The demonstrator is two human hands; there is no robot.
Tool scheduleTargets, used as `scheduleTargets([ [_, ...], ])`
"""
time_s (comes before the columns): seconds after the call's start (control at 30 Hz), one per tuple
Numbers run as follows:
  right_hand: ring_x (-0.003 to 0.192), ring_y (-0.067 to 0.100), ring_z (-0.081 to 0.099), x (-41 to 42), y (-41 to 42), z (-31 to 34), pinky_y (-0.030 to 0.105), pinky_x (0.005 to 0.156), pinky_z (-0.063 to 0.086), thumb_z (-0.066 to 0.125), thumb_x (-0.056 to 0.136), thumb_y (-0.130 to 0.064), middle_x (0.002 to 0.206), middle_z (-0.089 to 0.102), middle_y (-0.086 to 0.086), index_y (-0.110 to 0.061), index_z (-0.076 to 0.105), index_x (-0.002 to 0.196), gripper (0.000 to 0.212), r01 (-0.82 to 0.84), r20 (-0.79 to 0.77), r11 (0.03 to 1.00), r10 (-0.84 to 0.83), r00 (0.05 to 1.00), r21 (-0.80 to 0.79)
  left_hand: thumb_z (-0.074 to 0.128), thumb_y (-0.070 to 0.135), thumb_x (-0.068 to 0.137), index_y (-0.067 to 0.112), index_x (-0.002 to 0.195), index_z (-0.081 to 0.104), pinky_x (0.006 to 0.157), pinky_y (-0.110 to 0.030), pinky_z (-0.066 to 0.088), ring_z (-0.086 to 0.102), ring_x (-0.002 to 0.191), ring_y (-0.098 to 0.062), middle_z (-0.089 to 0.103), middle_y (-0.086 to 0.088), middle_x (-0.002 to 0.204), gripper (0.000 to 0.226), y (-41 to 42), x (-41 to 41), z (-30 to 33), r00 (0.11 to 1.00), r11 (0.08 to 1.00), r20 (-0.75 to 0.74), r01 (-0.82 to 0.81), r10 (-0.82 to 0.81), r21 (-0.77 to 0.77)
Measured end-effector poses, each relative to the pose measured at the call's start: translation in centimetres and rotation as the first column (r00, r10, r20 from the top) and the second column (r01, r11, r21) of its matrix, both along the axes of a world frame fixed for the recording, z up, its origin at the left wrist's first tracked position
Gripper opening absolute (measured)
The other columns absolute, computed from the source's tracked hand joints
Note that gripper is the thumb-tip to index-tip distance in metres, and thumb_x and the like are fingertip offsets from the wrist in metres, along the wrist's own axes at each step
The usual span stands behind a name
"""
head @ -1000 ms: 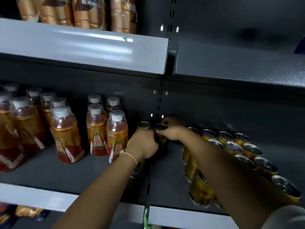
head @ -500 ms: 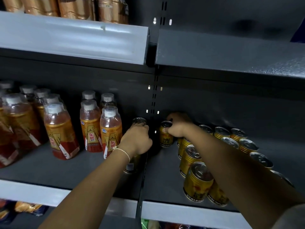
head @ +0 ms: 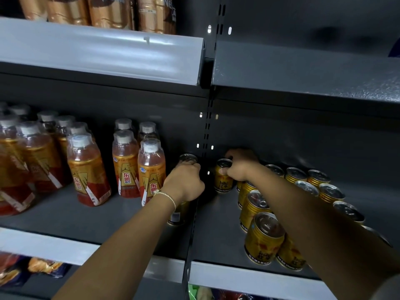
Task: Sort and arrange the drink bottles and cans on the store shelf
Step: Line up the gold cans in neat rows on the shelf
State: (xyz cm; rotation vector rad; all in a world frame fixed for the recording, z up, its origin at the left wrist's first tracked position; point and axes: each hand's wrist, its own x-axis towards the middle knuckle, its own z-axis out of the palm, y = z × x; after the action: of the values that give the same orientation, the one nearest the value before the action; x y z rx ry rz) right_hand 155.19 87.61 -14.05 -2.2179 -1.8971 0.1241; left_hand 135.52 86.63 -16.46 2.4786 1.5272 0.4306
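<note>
My right hand [head: 239, 166] grips a gold can [head: 223, 177] standing at the back left of the right shelf bay, beside rows of several gold cans [head: 263, 237]. My left hand [head: 184, 184] is curled around the top of another gold can [head: 179, 213] at the right end of the left bay; a further can top [head: 187, 158] shows just behind the fingers. Orange drink bottles [head: 151, 169] with grey caps stand left of that hand.
More orange bottles [head: 86, 167] crowd the left of the shelf [head: 65, 215]. Brown bottles [head: 108, 11] stand on the upper shelf. A slotted upright [head: 207, 131] divides the two bays. Packaged goods show on the shelf below.
My right hand has carried its can rightward, away from my left hand, and set it at the back of the right bay. The left hand stays on its can.
</note>
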Motion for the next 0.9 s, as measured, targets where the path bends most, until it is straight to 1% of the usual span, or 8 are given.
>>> scheduleTargets([
  [0.17,0.119,0.028,0.055,-1.3,-1.2,1.8,0.040,0.098,0.050,0.067,0.084,-0.061,0.131,0.059,0.004,-0.023,0.058,0.130,0.060,-0.009,-0.004,0.999,0.009,1.000,0.036,0.051,0.014,0.085,0.010,0.136,0.052,0.105,-0.033,0.040,0.048,0.129,-0.030,0.052,-0.013,0.140,0.051,-0.3,-0.1,0.2,0.980,1.000,0.201,0.007,-0.011,0.019],
  [0.33,0.112,0.028,0.060,-4.4,-2.1,4.1,0.033,0.093,0.050,0.065,0.092,-0.041,0.122,0.066,0.004,-0.023,0.068,0.113,0.028,-0.058,-0.038,0.993,0.062,0.997,0.104,0.047,-0.006,0.086,0.007,0.123,0.065,0.094,0.003,0.027,0.056,0.116,-0.015,0.063,-0.009,0.125,0.043,-2.5,-1.9,1.6,0.845,0.976,0.512,0.050,-0.154,0.211],
  [0.43,0.107,0.026,0.062,-6.2,-3.1,4.8,0.028,0.086,0.048,0.062,0.095,-0.035,0.121,0.066,0.004,-0.020,0.069,0.113,0.024,-0.073,-0.086,0.987,0.085,0.993,0.140,0.050,-0.011,0.083,0.014,0.108,0.072,0.088,-0.010,0.047,0.061,0.098,-0.001,0.068,0.004,0.107,0.042,-5.0,-4.6,0.9,0.709,0.959,0.667,0.046,-0.229,0.280],
  [0.5,0.106,0.023,0.062,-7.2,-4.3,4.4,0.025,0.083,0.045,0.060,0.096,-0.034,0.117,0.066,0.001,-0.020,0.068,0.117,0.026,-0.068,-0.158,0.981,0.098,0.983,0.184,0.053,-0.010,0.081,0.019,0.097,0.072,0.081,-0.021,0.053,0.065,0.091,-0.004,0.070,0.009,0.096,0.039,-6.3,-6.7,-0.5,0.675,0.962,0.713,-0.020,-0.188,0.273],
  [0.6,0.104,0.015,0.064,-8.6,-6.7,2.3,0.024,0.087,0.049,0.063,0.095,-0.026,0.111,0.068,-0.003,-0.019,0.069,0.118,0.025,-0.014,-0.397,0.957,0.134,0.908,0.291,0.059,-0.009,0.076,0.022,0.089,0.070,0.072,-0.021,0.051,0.063,0.082,-0.005,0.068,0.012,0.087,0.036,-7.3,-9.3,-3.1,0.735,0.970,0.678,-0.163,-0.004,0.182],
  [0.7,0.104,0.009,0.063,-9.5,-8.9,0.1,0.024,0.092,0.052,0.065,0.094,-0.021,0.113,0.068,-0.004,-0.019,0.069,0.118,0.024,-0.021,-0.453,0.959,0.153,0.878,0.283,0.063,-0.001,0.076,0.016,0.096,0.072,0.071,-0.020,0.042,0.064,0.086,-0.018,0.070,0.002,0.094,0.028,-7.6,-10.6,-5.3,0.854,0.984,0.510,-0.164,0.106,0.070],
  [0.77,0.103,0.008,0.063,-9.6,-10.0,-0.9,0.023,0.091,0.052,0.064,0.095,-0.018,0.113,0.067,-0.004,-0.018,0.068,0.119,0.024,-0.021,-0.457,0.959,0.154,0.876,0.283,0.063,0.005,0.080,0.016,0.101,0.072,0.073,-0.020,0.042,0.064,0.093,-0.023,0.071,-0.002,0.099,0.025,-7.6,-10.9,-6.3,0.899,0.995,0.430,-0.101,0.085,0.015],
  [0.9,0.103,0.003,0.061,-10.1,-11.2,-2.4,0.017,0.087,0.051,0.061,0.097,-0.017,0.114,0.067,-0.006,-0.018,0.065,0.125,0.028,-0.027,-0.489,0.970,0.146,0.860,0.242,0.068,0.018,0.084,0.019,0.109,0.067,0.077,-0.017,0.042,0.064,0.101,-0.019,0.071,0.002,0.109,0.026,-7.3,-10.2,-6.8,0.897,1.000,0.442,-0.009,0.017,-0.020],
])
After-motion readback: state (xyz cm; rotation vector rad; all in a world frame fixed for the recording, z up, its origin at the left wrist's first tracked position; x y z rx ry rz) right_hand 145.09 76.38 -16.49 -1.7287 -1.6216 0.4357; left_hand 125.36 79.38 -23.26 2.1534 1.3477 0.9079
